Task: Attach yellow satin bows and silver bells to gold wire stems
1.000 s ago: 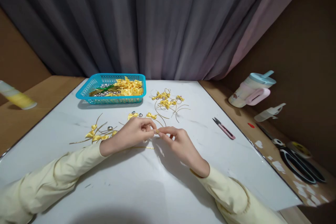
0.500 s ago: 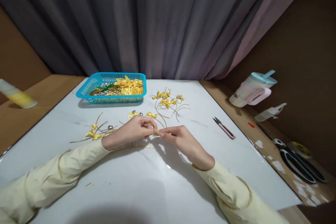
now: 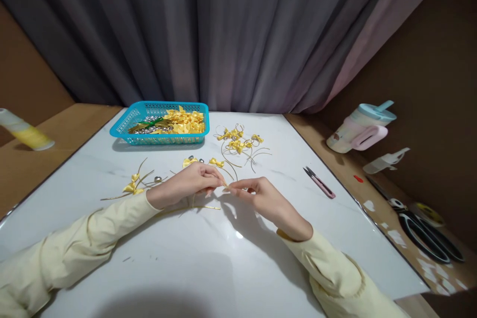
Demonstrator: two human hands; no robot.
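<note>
My left hand and my right hand meet above the white table, their fingertips pinched close together on a small gold-coloured piece, too small to make out fully. Under and beside my left hand runs a gold cord. Just behind the hands lie a yellow bow and silver beads. More yellow bows with gold cords rest by my left forearm, near a silver bead. Farther back is a cluster of yellow bows with looped cords.
A blue basket holds yellow bows and silver beads at the back left. Small snips lie on the right of the white table. Beyond its edges are a thread spool, a cup, a bottle and large scissors.
My two hands have drawn very slightly apart, with the small piece between their fingertips. The whole view has shifted a little.
</note>
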